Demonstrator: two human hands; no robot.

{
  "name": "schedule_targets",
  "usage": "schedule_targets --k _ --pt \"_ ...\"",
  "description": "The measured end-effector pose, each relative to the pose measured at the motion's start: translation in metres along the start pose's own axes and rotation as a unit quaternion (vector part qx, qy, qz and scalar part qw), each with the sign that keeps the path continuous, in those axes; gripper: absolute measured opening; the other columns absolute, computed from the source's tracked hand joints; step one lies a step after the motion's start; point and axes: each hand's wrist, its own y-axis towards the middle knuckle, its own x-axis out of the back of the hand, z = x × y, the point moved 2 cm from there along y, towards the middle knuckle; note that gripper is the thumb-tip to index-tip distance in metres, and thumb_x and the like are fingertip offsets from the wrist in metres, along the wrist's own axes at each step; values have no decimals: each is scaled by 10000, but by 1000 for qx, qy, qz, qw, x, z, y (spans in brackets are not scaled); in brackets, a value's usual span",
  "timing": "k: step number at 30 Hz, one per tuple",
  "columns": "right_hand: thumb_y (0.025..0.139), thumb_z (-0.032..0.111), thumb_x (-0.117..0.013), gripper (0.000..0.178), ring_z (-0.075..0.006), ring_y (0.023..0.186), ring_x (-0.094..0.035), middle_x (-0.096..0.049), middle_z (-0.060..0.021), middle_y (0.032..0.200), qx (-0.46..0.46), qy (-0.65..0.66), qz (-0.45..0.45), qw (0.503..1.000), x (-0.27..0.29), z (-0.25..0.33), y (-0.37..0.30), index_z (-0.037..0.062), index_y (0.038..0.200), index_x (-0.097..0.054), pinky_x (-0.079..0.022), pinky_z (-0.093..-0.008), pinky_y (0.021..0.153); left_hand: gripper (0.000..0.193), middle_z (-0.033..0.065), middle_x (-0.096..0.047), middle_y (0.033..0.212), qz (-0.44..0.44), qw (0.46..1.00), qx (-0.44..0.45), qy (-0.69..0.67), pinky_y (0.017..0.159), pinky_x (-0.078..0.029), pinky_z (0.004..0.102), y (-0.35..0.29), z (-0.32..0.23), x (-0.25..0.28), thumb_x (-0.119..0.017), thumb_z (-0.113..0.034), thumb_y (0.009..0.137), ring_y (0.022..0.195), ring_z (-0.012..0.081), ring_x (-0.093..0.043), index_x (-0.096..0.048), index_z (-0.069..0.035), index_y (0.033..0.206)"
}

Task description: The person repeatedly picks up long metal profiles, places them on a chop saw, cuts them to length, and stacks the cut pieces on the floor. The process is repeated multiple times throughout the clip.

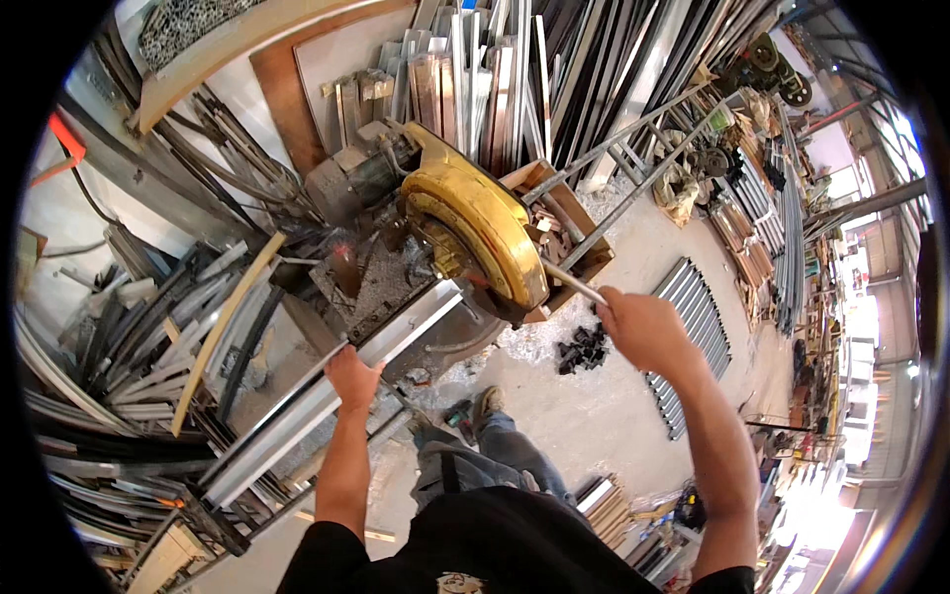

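A cut-off saw with a yellow blade guard [475, 223] stands in front of me, its grey motor [361, 178] on the left. My right hand [643, 332] is closed round the saw's handle [576, 283], which sticks out from the guard to the right. A long silver metal profile [287, 431] lies slantwise along the saw bed, its far end by the blade guard. My left hand [353, 379] is closed on this profile, short of the guard. The guard hides the blade's edge, so contact with the profile cannot be made out.
Metal offcuts [148, 346] are heaped at the left, and upright bars [485, 89] lean behind the saw. A wooden box [579, 262] of scraps and a ladder [643, 163] stand beyond it. Black pieces [584, 349] and a row of tubes [693, 346] lie on the floor.
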Motion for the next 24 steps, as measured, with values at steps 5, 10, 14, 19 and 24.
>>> schedule_targets --k 5,10,14,19,24 --pt "1081 311 -487 244 -436 768 -687 -703 -170 849 14 29 -48 998 -57 -11 -13 97 1187 -535 -549 -571 689 651 164 -736 996 114 993 32 5 897 -486 520 0 8 -14 -946 -468 656 987 381 -691 -661 -45 1060" --pt "1081 317 -484 315 -413 810 -708 -707 -179 904 10 45 -40 998 -94 -28 -12 86 1291 -529 -563 -552 687 607 186 -728 889 164 985 57 -9 852 -519 509 9 0 -11 -929 -478 653 895 390 -711 -651 -54 986" --pt "1073 317 -507 341 -417 805 -701 -718 -173 926 4 67 -29 997 -94 -25 -7 117 1346 -538 -562 -547 710 666 207 -736 907 134 989 59 2 803 -568 521 6 4 -12 -926 -515 654 869 421 -717 -640 -36 1019" --pt "1070 329 -507 365 -409 775 -697 -708 -165 913 3 64 -27 998 -105 -34 -5 124 1369 -551 -559 -546 686 713 236 -744 947 140 988 48 33 819 -572 543 11 -1 -9 -919 -526 669 905 441 -726 -633 -26 1090" --pt "1076 310 -492 357 -399 874 -706 -710 -174 937 -17 106 -34 994 -105 -31 -8 126 1373 -564 -565 -526 773 695 231 -747 956 145 988 31 38 792 -573 543 12 0 -15 -909 -551 678 909 434 -729 -634 -20 1033"
